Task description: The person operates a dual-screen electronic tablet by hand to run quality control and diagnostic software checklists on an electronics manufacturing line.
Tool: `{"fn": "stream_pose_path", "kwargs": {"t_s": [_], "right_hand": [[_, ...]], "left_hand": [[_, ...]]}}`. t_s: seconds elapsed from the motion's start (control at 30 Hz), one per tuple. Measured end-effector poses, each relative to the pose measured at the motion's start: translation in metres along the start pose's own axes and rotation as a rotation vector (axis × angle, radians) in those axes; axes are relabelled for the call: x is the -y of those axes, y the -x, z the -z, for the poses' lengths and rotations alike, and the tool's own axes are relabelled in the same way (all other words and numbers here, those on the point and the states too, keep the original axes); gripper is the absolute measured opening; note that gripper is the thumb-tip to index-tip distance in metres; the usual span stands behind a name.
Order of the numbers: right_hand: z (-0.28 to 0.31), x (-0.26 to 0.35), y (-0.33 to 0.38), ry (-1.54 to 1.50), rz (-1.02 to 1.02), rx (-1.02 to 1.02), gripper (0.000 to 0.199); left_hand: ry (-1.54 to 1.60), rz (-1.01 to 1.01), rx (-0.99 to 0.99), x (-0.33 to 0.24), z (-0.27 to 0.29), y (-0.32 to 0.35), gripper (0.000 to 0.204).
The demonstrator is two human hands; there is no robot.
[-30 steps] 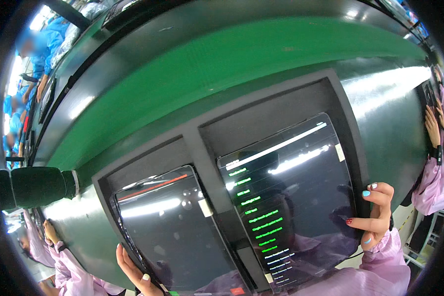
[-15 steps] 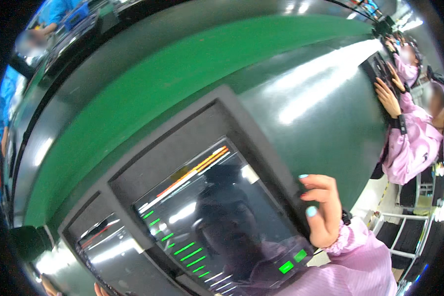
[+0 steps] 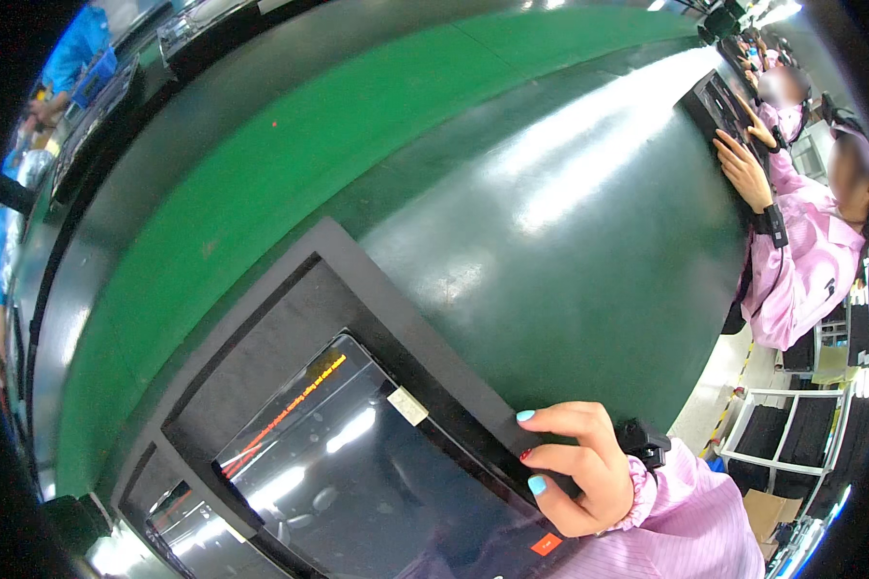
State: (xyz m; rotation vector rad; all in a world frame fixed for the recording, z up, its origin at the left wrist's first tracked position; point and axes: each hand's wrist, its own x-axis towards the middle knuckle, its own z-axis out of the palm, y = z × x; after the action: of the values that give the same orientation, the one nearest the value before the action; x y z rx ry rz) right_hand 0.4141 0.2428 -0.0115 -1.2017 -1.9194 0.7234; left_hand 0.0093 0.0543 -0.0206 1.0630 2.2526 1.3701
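Step in hand, as it reads: shifting the black foam tray [image 3: 290, 318] with its glossy tablets along the green conveyor belt [image 3: 550, 241]. Tray sits lower left of frame. Right hand [image 3: 574, 468], lower centre, curls narrowly over the tray's right edge, gripping it. Left hand out of frame. The next move likely needs a steady, level slide.

A long dark green surface [image 3: 599, 251] runs away to the upper right, a brighter green belt [image 3: 261, 183] along its far side. Overhead light glares white on the sheen. At the right, white metal racks [image 3: 792, 434] stand on a pale floor [image 3: 714, 386].
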Motion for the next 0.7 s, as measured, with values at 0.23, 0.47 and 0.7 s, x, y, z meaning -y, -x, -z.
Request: {"fn": "stream_pose_path", "kwargs": {"t_s": [0.23,0.47,0.7], "right_hand": [[-0.007,-0.002,-0.001,0.022,-0.132,0.003,0.040],[-0.017,-0.005,0.002,0.006,-0.281,-0.066,0.044],[-0.018,-0.015,0.002,-0.049,-0.264,-0.083,0.048]], "left_hand": [[-0.041,0.074,0.088,-0.016,-0.006,-0.006,0.070],[0.014,0.050,-0.056,0.000,-0.008,0.000,0.066],[0.484,0.188,0.002,-0.015,-0.005,0.014,0.063]]}}
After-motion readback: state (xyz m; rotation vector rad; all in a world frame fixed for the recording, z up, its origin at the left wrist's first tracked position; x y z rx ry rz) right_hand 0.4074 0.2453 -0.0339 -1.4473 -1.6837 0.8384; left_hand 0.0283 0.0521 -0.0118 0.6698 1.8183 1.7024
